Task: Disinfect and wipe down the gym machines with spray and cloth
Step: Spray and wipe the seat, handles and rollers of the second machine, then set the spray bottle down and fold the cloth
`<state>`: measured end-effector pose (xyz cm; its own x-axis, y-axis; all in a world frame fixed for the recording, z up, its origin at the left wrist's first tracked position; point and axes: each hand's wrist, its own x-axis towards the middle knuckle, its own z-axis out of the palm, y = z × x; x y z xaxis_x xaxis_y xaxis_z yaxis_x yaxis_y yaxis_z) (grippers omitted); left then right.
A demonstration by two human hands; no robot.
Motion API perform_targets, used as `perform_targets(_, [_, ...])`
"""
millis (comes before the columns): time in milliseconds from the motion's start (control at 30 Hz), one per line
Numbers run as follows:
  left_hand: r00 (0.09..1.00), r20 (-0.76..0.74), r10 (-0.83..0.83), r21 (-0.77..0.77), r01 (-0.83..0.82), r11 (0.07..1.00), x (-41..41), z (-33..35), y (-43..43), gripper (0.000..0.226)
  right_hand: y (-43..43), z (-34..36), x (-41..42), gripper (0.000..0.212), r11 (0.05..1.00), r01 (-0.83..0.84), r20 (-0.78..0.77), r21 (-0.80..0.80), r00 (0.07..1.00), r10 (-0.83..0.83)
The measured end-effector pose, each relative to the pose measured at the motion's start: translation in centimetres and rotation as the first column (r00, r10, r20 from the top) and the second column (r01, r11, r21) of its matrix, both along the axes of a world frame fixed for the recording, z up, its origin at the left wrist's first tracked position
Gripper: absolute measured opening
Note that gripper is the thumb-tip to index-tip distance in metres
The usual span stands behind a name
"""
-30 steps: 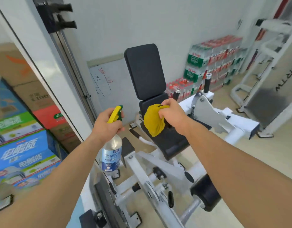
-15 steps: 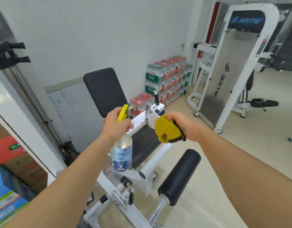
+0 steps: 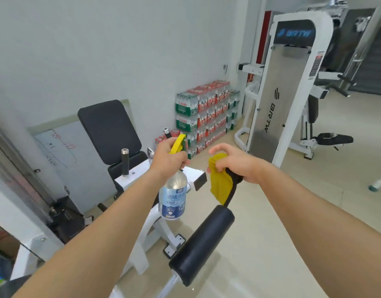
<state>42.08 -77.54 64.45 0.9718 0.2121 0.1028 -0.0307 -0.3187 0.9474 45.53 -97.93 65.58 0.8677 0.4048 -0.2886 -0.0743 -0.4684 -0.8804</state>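
My left hand [image 3: 167,160] grips the neck of a clear spray bottle [image 3: 173,198] with a yellow trigger and a blue label, held upright in front of me. My right hand [image 3: 234,163] holds a bunched yellow cloth [image 3: 219,180] with a dark edge, which hangs down just right of the bottle. Below both hands stands a white leg machine with a black backrest [image 3: 109,125], a black seat [image 3: 126,166] and a black foam roller pad [image 3: 201,244]. Both hands hover above the machine, touching none of it.
Stacked packs of bottled water [image 3: 204,112] stand against the white wall. A tall white machine [image 3: 286,89] with a steel panel is at the right. Another spray bottle [image 3: 378,183] lies on the beige floor at far right. A whiteboard [image 3: 58,151] leans behind the seat.
My view has swung right and back from the seat. My right hand with the cloth has lifted off the seat into the air. The bottle stays in my left hand.
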Motion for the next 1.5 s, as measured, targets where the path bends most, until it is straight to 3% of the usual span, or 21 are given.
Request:
perform_targets(233, [0.997, 0.017, 0.074, -0.021, -0.074, 0.997, 7.1, 0.2, -11.7, 0.021, -10.7, 1.8, 5.8, 0.015, 0.995, -0.094, 0.091, -0.023, 0.991, 0.095])
perform_targets(467, [0.995, 0.034, 0.091, -0.005, -0.091, 0.996, 15.9, -0.5, -18.7, 0.024, -15.3, 0.8, 14.8, 0.063, 0.963, -0.173, 0.228, -0.205, 0.949, 0.218])
perform_targets(667, [0.991, 0.043, 0.130, 0.034, -0.132, 0.991, 26.9, -2.0, -20.9, 0.019, -15.0, -1.6, 26.2, 0.063, 0.940, -0.203, 0.267, -0.275, 0.923, 0.278])
perform_targets(767, [0.988, 0.050, 0.147, 0.022, -0.148, 0.989, 33.9, -2.6, -21.0, 0.017, -13.6, -3.0, 33.3, 0.039, 0.942, -0.201, 0.310, -0.268, 0.908, 0.282])
perform_targets(900, [0.983, 0.049, 0.179, -0.063, -0.176, 0.982, 43.7, -2.9, -19.5, 0.007, -10.7, -3.4, 43.6, 0.034, 0.935, -0.139, 0.362, -0.325, 0.895, 0.259])
perform_targets(1000, [0.965, 0.065, 0.253, -0.142, -0.242, 0.960, 50.1, -3.1, -17.8, 0.008, -8.2, -2.9, 50.5, 0.015, 0.914, -0.148, 0.400, -0.378, 0.864, 0.305])
perform_targets(1033, [0.958, 0.063, 0.281, -0.159, -0.269, 0.950, 52.0, -3.3, -17.2, 0.004, -7.4, -2.8, 52.4, 0.014, 0.907, -0.153, 0.409, -0.391, 0.854, 0.320])
perform_targets(1100, [0.943, 0.063, 0.327, -0.177, -0.312, 0.933, 55.5, -3.9, -15.8, 0.019, -5.9, -2.9, 55.6, 0.014, 0.905, -0.156, 0.425, -0.396, 0.843, 0.331])
perform_targets(1267, [0.876, 0.025, 0.482, -0.054, -0.481, 0.875, 63.8, -6.1, -11.8, 0.036, -1.8, -4.8, 64.1, 0.010, 0.903, -0.161, 0.459, -0.397, 0.818, 0.348])
perform_targets(1367, [0.851, 0.035, 0.525, -0.032, -0.524, 0.851, 67.4, -6.2, -9.6, 0.025, 0.7, -5.8, 69.4, 0.009, 0.881, -0.204, 0.463, -0.426, 0.787, 0.407])
perform_targets(1500, [0.870, 0.052, 0.490, -0.060, -0.487, 0.871, 72.6, -6.2, -6.2, 0.014, 4.3, -7.2, 77.3, 0.031, 0.870, -0.272, 0.513, -0.411, 0.720, 0.467])
